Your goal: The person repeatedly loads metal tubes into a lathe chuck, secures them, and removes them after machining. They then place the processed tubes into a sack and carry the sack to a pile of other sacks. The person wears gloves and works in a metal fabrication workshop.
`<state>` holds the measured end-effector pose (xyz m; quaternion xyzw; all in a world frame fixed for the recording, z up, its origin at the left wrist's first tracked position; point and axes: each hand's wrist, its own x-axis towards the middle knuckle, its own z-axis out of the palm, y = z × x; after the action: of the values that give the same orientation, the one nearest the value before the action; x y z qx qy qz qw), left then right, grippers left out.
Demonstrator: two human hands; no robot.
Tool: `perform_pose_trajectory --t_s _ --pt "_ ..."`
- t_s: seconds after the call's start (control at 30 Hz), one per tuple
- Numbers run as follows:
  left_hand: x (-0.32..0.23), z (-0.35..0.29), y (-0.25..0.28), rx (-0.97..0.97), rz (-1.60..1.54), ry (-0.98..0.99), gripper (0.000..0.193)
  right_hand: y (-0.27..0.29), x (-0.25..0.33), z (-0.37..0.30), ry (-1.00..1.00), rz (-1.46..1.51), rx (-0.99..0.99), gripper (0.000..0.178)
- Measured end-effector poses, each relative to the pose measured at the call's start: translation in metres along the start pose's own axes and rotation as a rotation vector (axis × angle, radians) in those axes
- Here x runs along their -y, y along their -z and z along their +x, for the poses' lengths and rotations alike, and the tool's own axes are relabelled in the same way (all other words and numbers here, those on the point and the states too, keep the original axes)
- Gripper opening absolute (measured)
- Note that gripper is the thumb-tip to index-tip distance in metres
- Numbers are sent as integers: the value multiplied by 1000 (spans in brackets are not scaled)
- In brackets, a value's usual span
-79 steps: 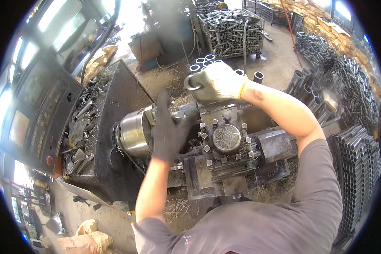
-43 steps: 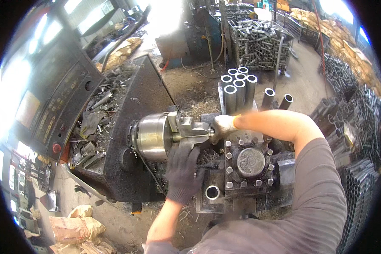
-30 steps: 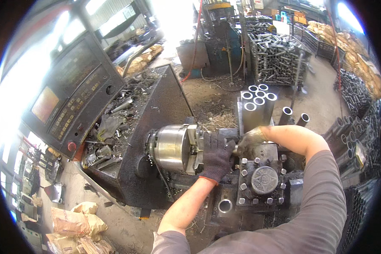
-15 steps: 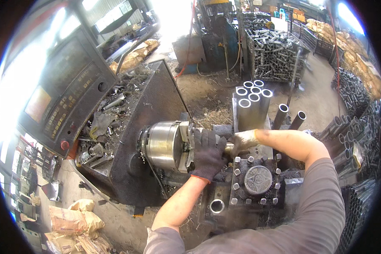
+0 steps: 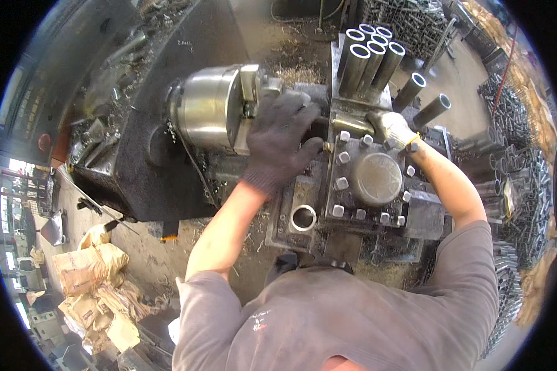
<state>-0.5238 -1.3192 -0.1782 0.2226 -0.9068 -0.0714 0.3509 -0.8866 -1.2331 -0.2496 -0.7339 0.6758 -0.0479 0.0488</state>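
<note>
My left hand (image 5: 283,137) in a dark glove lies beside the jaws of a shiny lathe chuck (image 5: 209,106). Its thumb and fingers straddle a metal tube (image 5: 351,125), covering the end towards the chuck; whether that end sits in the jaws is hidden. My right hand (image 5: 395,128), in a pale glove, is closed round the tube's other end. The shiny part between my hands lies just beyond the bolted tool post (image 5: 377,179). A short ring-shaped tube end (image 5: 303,217) stands upright nearer me, below my left hand.
Upright tubes (image 5: 370,65) cluster beyond the tool post, with two more tubes (image 5: 432,110) to their right. The dark machine housing (image 5: 161,167) is at left. Paper sacks (image 5: 93,272) lie on the floor at lower left. Piled metal parts (image 5: 526,185) line the right side.
The view has tilted down towards my body. My right hand has moved right, away from the chuck, and more of the shiny tube shows between my hands.
</note>
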Motion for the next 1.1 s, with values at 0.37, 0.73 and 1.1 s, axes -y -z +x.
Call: perform_pose_trajectory --t_s 0.37,0.73,1.1 --pt "-59 -119 1 376 -904 834 62 168 134 23 481 297 -318 28" --pt "-29 -11 87 -167 -77 285 63 197 122 23 226 -285 -153 30" --pt "32 -298 24 -219 -893 1455 24 77 60 25 -55 67 223 38"
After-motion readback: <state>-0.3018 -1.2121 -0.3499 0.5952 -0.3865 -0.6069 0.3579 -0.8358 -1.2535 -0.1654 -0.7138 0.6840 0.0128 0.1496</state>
